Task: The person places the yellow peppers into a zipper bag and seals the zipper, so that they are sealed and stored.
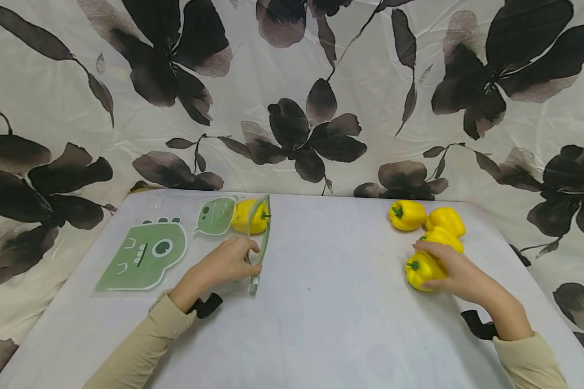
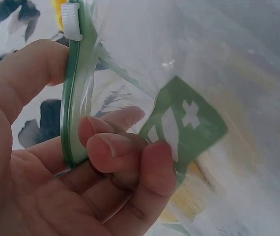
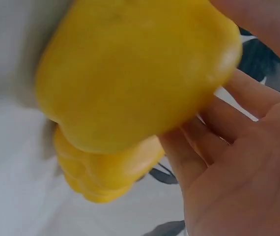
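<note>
My left hand (image 1: pixel 226 263) grips the green zip edge (image 1: pixel 265 233) of a clear zip bag (image 1: pixel 224 237) on the white table; in the left wrist view the fingers (image 2: pixel 111 145) curl round the green strip (image 2: pixel 76 103). One yellow pepper (image 1: pixel 250 216) lies inside the bag, next to its green dinosaur print (image 1: pixel 216 215). On the right, several yellow peppers lie in a cluster (image 1: pixel 440 224). My right hand (image 1: pixel 455 270) curls round the nearest pepper (image 1: pixel 422 269), which fills the right wrist view (image 3: pixel 135 73).
A second bag with a large green dinosaur print (image 1: pixel 146 254) lies flat at the table's left. The white table (image 1: pixel 311 313) is backed by a cream cloth with dark flowers (image 1: pixel 311 129). Black wrist straps (image 1: pixel 206 305) show under both sleeves.
</note>
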`<act>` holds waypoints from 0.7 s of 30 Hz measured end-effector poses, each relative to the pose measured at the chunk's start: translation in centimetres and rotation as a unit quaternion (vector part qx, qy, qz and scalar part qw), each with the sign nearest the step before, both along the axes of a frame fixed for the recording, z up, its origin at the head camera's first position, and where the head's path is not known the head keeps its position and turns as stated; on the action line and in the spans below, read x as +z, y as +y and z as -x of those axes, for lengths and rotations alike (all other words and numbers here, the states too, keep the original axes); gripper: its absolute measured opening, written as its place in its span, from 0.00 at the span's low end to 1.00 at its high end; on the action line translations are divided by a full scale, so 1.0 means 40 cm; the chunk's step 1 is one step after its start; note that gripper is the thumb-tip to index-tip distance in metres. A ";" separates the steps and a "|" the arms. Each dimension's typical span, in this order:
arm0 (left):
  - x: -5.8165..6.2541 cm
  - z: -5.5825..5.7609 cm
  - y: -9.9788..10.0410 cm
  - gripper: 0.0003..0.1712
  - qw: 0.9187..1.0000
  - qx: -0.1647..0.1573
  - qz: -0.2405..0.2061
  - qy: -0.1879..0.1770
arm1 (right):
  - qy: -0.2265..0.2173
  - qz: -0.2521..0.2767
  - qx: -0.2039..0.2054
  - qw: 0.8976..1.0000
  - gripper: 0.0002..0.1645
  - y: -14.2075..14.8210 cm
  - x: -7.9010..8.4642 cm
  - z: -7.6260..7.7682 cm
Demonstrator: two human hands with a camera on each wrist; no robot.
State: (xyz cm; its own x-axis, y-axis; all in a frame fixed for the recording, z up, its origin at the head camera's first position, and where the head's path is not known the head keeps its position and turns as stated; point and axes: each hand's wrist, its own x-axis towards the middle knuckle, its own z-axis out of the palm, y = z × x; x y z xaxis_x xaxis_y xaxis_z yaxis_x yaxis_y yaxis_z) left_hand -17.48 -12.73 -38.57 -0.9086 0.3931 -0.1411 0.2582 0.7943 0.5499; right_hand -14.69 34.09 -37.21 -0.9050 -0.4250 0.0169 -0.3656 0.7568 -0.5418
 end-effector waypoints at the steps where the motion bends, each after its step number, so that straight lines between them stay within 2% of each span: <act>1: 0.000 0.001 0.000 0.25 1.000 -0.001 0.000 0.000 | 0.002 -0.003 0.003 1.000 0.43 0.001 -0.009 -0.001; 7: 0.000 0.004 -0.002 0.25 1.000 -0.005 -0.008 -0.003 | 0.018 -0.027 -0.011 0.999 0.47 -0.009 -0.036 -0.004; 12: 0.002 0.006 -0.001 0.25 1.000 -0.004 -0.014 -0.005 | 0.017 -0.043 -0.033 0.998 0.49 -0.022 -0.038 -0.007; 21: 0.002 0.006 -0.002 0.25 1.000 -0.004 -0.021 -0.006 | 0.018 -0.053 -0.042 0.998 0.49 -0.032 -0.027 0.000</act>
